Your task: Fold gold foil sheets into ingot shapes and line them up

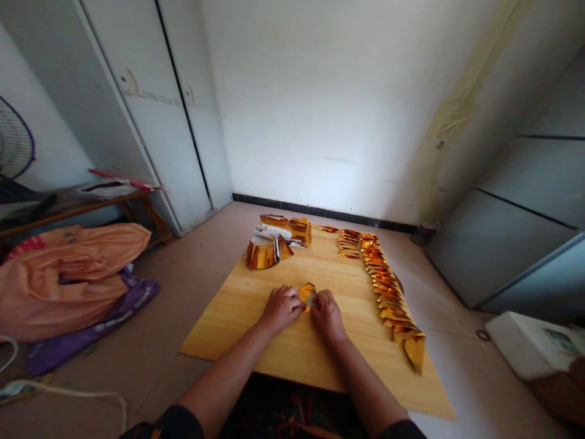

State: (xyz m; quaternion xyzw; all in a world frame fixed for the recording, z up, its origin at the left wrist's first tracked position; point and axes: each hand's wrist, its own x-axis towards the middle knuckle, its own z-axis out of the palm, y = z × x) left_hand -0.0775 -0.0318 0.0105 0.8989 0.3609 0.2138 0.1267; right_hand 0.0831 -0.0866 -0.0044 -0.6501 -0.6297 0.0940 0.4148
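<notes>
Between my two hands, low over the middle of the wooden board [256, 317], is a small piece of gold foil paper [306, 291] with a pale grey side showing. My left hand [284, 308] pinches its left edge, the fingers curled. On the opposite edge my right hand [326, 314] is closed, fingers and thumb together. Down the board's right side runs an overlapping row of folded gold foil pieces [386, 286]. A curved gold foil sheet [262, 253] stands at the back left, beside a stack of gold foil paper [300, 231].
More folded foil pieces [350, 242] lie at the back right of the board. A grey refrigerator [516, 244] and a white box [530, 344] stand to the right. Left are a wardrobe [150, 110], an orange bag [77, 262], a purple bag [105, 317] and a fan [13, 143].
</notes>
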